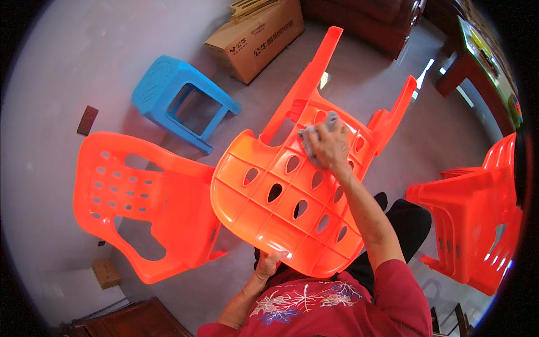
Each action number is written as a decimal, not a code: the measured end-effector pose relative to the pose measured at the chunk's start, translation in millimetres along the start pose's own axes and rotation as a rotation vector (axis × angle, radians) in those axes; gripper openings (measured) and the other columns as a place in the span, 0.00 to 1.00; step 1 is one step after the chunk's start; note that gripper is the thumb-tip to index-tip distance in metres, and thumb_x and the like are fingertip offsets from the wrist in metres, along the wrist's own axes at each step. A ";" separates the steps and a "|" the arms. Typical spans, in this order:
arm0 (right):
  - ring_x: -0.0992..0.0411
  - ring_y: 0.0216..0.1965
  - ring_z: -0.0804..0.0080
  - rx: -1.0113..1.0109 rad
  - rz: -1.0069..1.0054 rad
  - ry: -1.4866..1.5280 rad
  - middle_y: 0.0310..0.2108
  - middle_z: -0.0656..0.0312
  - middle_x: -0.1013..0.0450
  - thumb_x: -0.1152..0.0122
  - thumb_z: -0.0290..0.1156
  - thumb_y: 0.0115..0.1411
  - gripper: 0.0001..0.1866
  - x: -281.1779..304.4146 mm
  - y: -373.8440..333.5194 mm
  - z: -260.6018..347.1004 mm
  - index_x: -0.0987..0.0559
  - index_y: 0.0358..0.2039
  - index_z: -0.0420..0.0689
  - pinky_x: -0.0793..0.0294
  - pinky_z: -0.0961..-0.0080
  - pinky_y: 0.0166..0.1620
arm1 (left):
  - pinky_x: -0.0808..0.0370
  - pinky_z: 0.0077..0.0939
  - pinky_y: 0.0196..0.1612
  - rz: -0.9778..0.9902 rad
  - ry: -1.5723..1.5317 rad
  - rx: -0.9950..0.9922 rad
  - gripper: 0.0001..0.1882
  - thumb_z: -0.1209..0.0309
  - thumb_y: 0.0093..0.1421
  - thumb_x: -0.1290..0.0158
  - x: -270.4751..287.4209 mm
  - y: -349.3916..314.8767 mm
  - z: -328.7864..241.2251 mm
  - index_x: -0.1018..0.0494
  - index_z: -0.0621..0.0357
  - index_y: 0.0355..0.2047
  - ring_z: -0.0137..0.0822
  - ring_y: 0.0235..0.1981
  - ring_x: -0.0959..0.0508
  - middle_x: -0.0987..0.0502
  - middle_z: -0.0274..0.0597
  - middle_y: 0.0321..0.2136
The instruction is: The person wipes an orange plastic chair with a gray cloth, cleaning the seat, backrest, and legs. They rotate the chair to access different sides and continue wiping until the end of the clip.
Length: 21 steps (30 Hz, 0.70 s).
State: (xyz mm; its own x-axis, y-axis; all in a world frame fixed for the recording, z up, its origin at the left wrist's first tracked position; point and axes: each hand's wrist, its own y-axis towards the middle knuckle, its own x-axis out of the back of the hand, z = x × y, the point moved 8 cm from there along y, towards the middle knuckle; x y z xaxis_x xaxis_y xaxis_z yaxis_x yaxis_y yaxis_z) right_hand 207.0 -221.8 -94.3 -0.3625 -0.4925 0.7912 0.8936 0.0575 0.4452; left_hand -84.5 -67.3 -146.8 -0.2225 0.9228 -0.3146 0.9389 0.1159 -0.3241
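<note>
An orange plastic chair [292, 185] is tipped in front of me, its ribbed side with teardrop holes facing up and two legs pointing away. My left hand [272, 263] grips the rounded near edge, thumb on top and the other fingers hidden beneath. My right hand [331, 145] presses a grey cloth [309, 140] against the ribbed surface near the legs, its fingers closed over the cloth. A second orange chair [185, 219] stands to the left, right up against the held one in the picture; whether they touch I cannot tell.
A blue plastic stool [163, 90] stands at the far left by the wall, near a cardboard box [258, 42]. Several stacked orange chairs [471, 219] are at the right. A wooden table [477, 62] stands far right, and a dark wooden piece [129, 323] is at the lower left.
</note>
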 end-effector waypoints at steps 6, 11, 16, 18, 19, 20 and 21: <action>0.34 0.40 0.50 0.200 -0.013 0.177 0.42 0.49 0.33 0.35 0.34 0.46 0.18 17.7 -28.6 55.4 0.26 0.37 0.44 0.31 0.56 0.40 | 0.31 0.29 0.51 -0.029 0.028 0.108 0.27 0.79 0.47 0.42 -1.1 -2.3 -3.3 0.35 0.60 0.50 0.33 0.45 0.28 0.27 0.38 0.42; 0.33 0.39 0.52 0.121 -0.024 0.156 0.43 0.51 0.32 0.35 0.31 0.45 0.19 25.9 -28.0 44.5 0.27 0.40 0.46 0.30 0.60 0.39 | 0.32 0.42 0.55 0.066 -0.180 0.211 0.30 0.57 0.56 0.50 51.8 14.9 -52.3 0.38 0.61 0.56 0.44 0.52 0.29 0.29 0.46 0.50; 0.33 0.40 0.52 0.103 -0.019 0.167 0.41 0.51 0.32 0.35 0.31 0.46 0.18 31.8 -27.5 46.8 0.27 0.40 0.46 0.30 0.60 0.40 | 0.31 0.40 0.53 -0.274 -0.282 0.109 0.31 0.48 0.62 0.60 112.1 76.8 -117.4 0.35 0.62 0.53 0.42 0.51 0.28 0.28 0.51 0.49; 0.33 0.40 0.52 0.095 -0.025 0.187 0.41 0.51 0.33 0.35 0.30 0.46 0.19 27.8 -25.6 48.4 0.27 0.40 0.45 0.30 0.60 0.41 | 0.30 0.35 0.52 -0.221 -0.273 0.134 0.27 0.53 0.61 0.56 100.1 108.2 -129.0 0.33 0.63 0.51 0.37 0.49 0.27 0.27 0.48 0.49; 0.33 0.40 0.52 0.096 -0.019 0.178 0.41 0.52 0.33 0.35 0.30 0.45 0.19 27.5 -26.0 47.4 0.27 0.40 0.45 0.31 0.60 0.41 | 0.30 0.33 0.52 -0.227 -0.234 0.166 0.25 0.55 0.61 0.54 90.5 120.7 -127.8 0.33 0.63 0.50 0.35 0.48 0.27 0.27 0.47 0.48; 0.33 0.40 0.53 0.098 -0.014 0.170 0.41 0.52 0.33 0.35 0.30 0.45 0.19 28.0 -26.4 48.4 0.27 0.39 0.45 0.31 0.60 0.41 | 0.31 0.31 0.52 -0.233 -0.194 0.197 0.23 0.58 0.61 0.52 87.0 126.6 -127.0 0.32 0.64 0.49 0.34 0.47 0.26 0.26 0.45 0.47; 0.34 0.41 0.52 0.092 0.049 0.195 0.41 0.51 0.33 0.35 0.29 0.46 0.20 25.2 -27.7 51.6 0.27 0.41 0.44 0.31 0.60 0.41 | 0.30 0.27 0.49 -0.198 0.166 0.113 0.19 0.68 0.58 0.47 97.9 130.8 -138.9 0.31 0.65 0.48 0.31 0.43 0.26 0.25 0.40 0.43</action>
State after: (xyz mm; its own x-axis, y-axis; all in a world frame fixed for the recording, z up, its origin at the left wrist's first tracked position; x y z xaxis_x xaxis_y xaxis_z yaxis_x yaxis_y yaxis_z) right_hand 159.4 -190.9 -65.1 -0.2530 -0.6454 0.7207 0.8777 0.1602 0.4516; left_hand 52.9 89.2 -96.1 -0.3439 0.9349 -0.0874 0.8440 0.2669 -0.4653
